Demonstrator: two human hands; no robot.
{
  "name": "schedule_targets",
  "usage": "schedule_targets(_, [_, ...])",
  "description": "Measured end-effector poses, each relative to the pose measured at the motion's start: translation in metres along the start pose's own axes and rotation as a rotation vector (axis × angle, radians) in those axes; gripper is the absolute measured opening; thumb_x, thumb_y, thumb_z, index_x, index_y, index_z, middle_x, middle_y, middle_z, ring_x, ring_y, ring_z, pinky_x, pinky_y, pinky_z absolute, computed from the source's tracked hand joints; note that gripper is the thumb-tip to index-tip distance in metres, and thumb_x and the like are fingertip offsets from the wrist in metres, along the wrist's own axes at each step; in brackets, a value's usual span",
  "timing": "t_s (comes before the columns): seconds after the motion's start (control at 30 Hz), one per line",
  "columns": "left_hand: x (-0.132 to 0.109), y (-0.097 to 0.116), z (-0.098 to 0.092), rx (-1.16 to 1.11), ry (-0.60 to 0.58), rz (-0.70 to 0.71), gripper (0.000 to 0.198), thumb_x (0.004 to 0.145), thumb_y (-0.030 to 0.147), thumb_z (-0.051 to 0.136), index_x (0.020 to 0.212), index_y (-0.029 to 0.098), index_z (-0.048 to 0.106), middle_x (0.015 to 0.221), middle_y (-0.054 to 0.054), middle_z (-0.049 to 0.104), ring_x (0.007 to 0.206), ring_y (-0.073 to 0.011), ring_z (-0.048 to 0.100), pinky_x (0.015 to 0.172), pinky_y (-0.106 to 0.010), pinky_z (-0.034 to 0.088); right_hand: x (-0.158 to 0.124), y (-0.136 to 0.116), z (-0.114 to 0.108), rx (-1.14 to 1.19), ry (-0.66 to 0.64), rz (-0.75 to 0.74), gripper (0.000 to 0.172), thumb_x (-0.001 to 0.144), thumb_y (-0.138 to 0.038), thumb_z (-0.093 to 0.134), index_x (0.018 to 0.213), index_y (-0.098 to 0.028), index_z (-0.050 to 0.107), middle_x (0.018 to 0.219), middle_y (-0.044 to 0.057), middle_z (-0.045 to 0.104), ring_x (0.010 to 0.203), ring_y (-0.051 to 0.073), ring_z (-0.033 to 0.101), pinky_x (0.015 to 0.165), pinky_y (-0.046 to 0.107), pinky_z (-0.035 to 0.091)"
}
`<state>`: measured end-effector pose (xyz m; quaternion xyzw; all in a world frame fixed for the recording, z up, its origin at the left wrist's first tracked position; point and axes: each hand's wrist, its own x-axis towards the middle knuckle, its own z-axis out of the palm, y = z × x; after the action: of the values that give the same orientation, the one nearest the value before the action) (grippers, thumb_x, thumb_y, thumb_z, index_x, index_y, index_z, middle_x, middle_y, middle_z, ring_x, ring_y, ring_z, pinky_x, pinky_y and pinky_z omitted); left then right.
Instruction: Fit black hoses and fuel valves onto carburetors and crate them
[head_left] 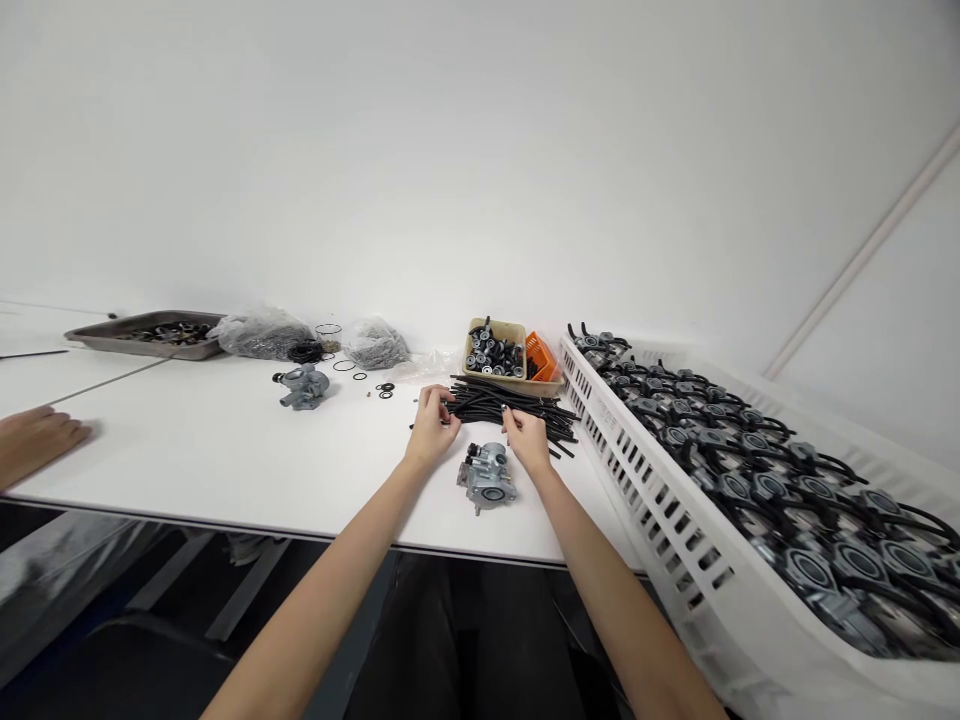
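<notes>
Both of my hands are at the pile of black rubber hoses [487,400] on the white table. My left hand [433,425] is at the pile's left end, its fingers curled near the hose ends. Thumb and fingers of my right hand [526,436] are pinched together at the front of the pile; what they hold is too small to make out. Between my forearms, just in front of the hoses, a grey metal carburetor [489,478] rests on the table.
A white crate [637,470] of carburetors with hoses stands at the right. Behind the hoses are a yellow bin [496,380] and an orange basket [540,358]. Further left lie another carburetor [301,386], black rings, plastic bags and a tray [142,345]. Another person's hand [41,440] rests far left.
</notes>
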<state>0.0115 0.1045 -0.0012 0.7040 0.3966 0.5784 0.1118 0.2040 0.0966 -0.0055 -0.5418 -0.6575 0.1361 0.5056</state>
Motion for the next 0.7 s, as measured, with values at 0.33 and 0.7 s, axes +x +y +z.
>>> schedule_targets(0.33, [-0.0004,0.0027,0.0003,-0.013,-0.011,0.007,0.035,0.066,0.003,0.052,0.095,0.021,0.045,0.109,-0.005,0.042,0.062,-0.007,0.05,0.063,-0.026,0.048,-0.0004,-0.0004,-0.0002,-0.015,-0.005,0.001,0.049,0.089,-0.05,0.04,0.053,-0.02,0.056,0.051,0.003,0.062,0.049,0.016,0.057,0.053,0.024,0.038])
schedule_targets(0.7, [-0.0028,0.0008,0.0002,0.008,-0.034,-0.028,0.033,0.067,0.005,0.053,0.095,0.02,0.045,0.103,-0.002,0.044,0.063,-0.0077,0.053,0.063,-0.026,0.048,0.0005,-0.0048,-0.0011,-0.076,0.005,-0.008,0.049,0.091,-0.048,0.037,0.054,-0.02,0.055,0.046,0.0,0.057,0.043,0.013,0.054,0.054,0.023,0.039])
